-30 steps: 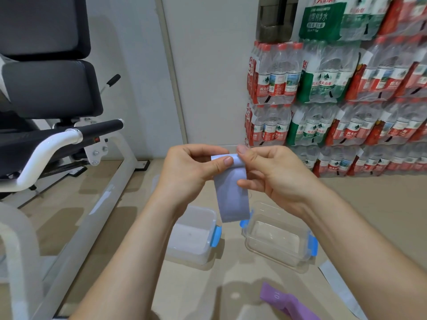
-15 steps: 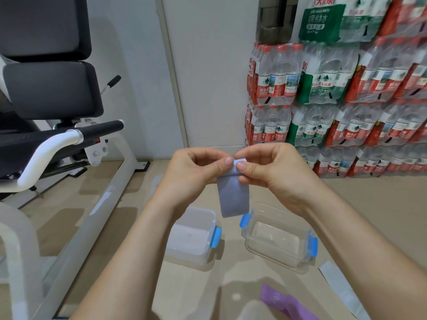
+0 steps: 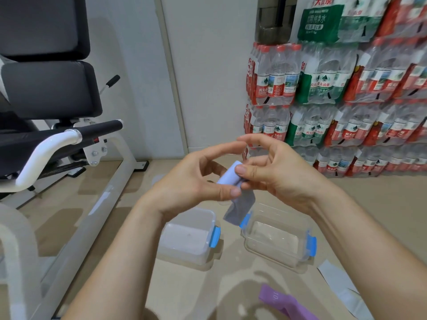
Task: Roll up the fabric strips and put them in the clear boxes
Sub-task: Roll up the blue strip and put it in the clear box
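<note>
I see both hands up in mid-frame, working one blue strip (image 3: 231,177). The top part is rolled into a short tube, held tilted between the hands. The loose tail hangs down from it, above the gap between the two boxes. Left hand (image 3: 191,181): thumb pressed on the low end of the roll, index finger stretched out above it and not touching; the other fingers are behind the roll, so I cannot tell their grip. Right hand (image 3: 277,174): thumb on top of the roll, curled fingers under it, a pinch; index lifted clear. On the floor below are two clear boxes with blue clips, lids off, side by side and a little apart: left box (image 3: 184,256), right box (image 3: 275,259). Right box looks empty; left one is hazy, so I cannot tell. Purple strip (image 3: 285,303) lies flat on the near floor, right of centre. Pale strip (image 3: 339,291) lies just right of it, near the right box. Gym bench (image 3: 48,100) is at far left, and stacked water bottle packs (image 3: 335,93) stand against the far right wall.
</note>
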